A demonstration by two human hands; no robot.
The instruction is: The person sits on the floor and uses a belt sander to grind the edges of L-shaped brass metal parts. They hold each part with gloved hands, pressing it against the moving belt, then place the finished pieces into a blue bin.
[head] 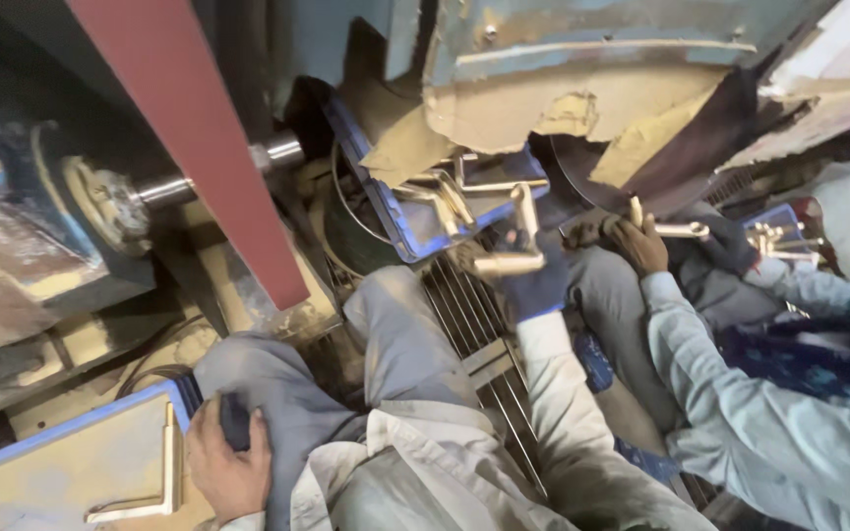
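My right hand (533, 280) wears a dark blue glove and grips a pale L-shaped metal part (516, 258), held just in front of a blue tray (386, 211). That tray holds several similar bent metal parts (450, 192). My bare left hand (228, 467) rests by my left knee and is closed around a small dark blue object (235, 421); what it is cannot be made out. Just left of that hand, another L-shaped part (164, 472) lies on a dusty blue-edged tray (61, 457).
A co-worker's hand (638, 244) at the right holds a metal piece (683, 230), with more parts in a small blue tray (779, 236) behind. A red belt (199, 147) slants down from the top left past a steel shaft (218, 172). A metal grate (469, 329) lies between my legs.
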